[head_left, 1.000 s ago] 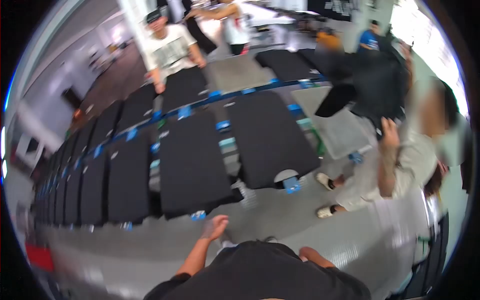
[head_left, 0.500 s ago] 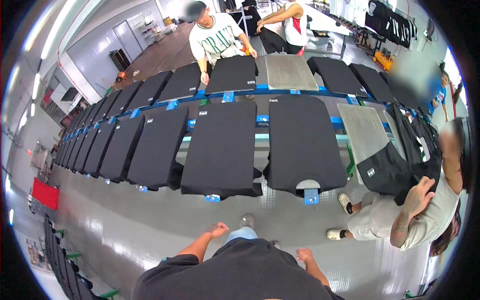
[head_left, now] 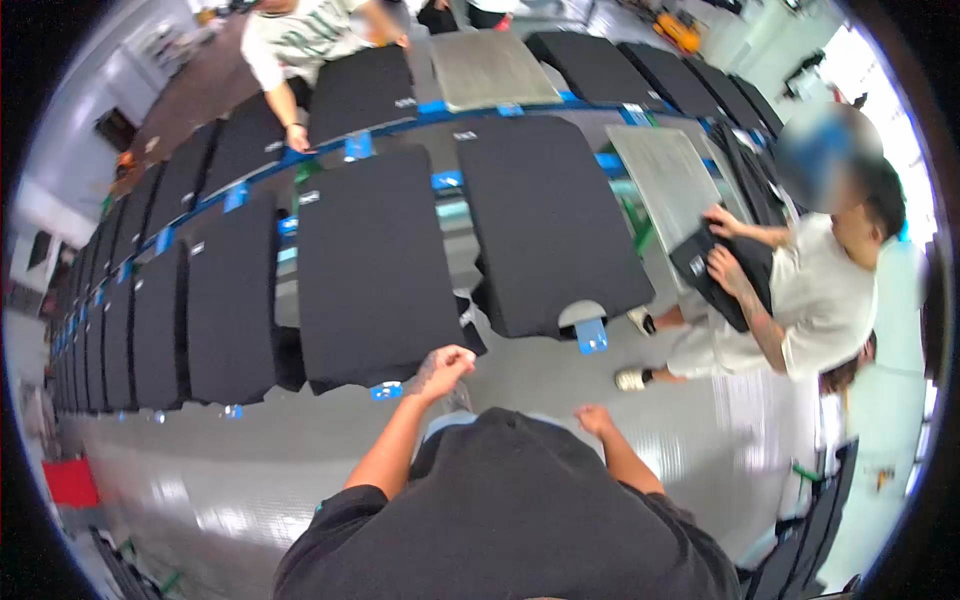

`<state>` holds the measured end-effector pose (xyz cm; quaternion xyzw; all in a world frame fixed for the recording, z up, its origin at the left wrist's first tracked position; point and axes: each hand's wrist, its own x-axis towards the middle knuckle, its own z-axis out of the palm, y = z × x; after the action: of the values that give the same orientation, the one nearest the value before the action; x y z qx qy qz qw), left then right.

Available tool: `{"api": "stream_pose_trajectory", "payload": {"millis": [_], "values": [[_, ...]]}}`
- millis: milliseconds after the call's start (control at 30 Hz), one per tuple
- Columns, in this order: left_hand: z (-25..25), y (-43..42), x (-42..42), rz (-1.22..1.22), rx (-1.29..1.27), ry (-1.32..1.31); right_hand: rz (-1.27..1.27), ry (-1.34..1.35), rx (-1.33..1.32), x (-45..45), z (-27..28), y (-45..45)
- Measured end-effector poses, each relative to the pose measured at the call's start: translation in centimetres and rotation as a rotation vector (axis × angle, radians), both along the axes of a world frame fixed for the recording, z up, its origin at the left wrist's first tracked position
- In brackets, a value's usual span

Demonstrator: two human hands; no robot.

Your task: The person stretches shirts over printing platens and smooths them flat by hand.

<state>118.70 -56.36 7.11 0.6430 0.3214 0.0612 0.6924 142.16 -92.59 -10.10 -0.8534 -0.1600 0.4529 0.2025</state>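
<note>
Head view: your left hand [head_left: 445, 372] is just beside the lower right corner of the nearest black garment [head_left: 375, 275], which lies stretched over a board in the near row. A loose flap [head_left: 467, 312] sticks out at that corner. If your wrist or forearm swung forward, it could snag the flap and pull the cloth askew, since the hand is so near the edge. A blue bracket [head_left: 387, 391] juts out under the front edge and could catch your sleeve or knuckles if you stepped in close. To the right, a second black garment [head_left: 550, 220] leaves a grey board end [head_left: 583, 313] showing, so a tug there might shift its hem. A co-worker [head_left: 830, 290] stands near on that side, both hands on a folded black cloth [head_left: 735, 285]; a wide turn by you could bring a bump.

Your left fingers are bent inward; whether they are fully clenched, touch the garment or pinch something small, I cannot tell. Your right hand [head_left: 595, 418] is held over the floor [head_left: 270, 460], apart from the garments, its fingers loosely curled with no object visible; how tightly they close, I cannot tell.
</note>
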Motion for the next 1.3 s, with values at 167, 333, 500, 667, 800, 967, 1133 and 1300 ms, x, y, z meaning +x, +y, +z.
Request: {"api": "stream_pose_trajectory", "payload": {"millis": [167, 333, 500, 667, 800, 967, 1133, 1300], "values": [[-4.8, 2.4, -0.7, 0.062, 0.019, 0.013, -0.258, 0.062, -0.042, -0.3, 1.5, -0.2], [-4.7, 3.7, 0.9, 0.106, 0.008, 0.061, -0.474, 0.197, 0.009, 2.0, 3.2, 0.1], [-4.1, 1.6, 5.1, 0.023, -0.030, 0.094, -0.567, 0.298, 0.038, 9.1, 2.1, 0.5], [-7.2, -2.5, 11.0, 0.277, -0.141, 0.517, -0.911, 0.567, 0.409, 20.0, 3.2, 4.5], [-9.5, -4.4, 13.9, 0.683, -0.479, 0.505, -0.933, 0.737, 0.488, 27.1, 5.5, 7.9], [-10.0, -4.8, 14.3, 0.843, -0.433, 0.247, -0.867, 0.857, 0.706, 30.3, 8.9, 12.2], [-10.6, -3.8, 12.5, 1.121, -0.557, 0.051, -0.725, 0.665, 0.608, 32.1, 6.0, 11.1], [-8.9, -4.2, 12.8, 1.123, -0.404, 0.139, -0.707, 0.418, 0.567, 31.6, 6.4, 9.7]]}}
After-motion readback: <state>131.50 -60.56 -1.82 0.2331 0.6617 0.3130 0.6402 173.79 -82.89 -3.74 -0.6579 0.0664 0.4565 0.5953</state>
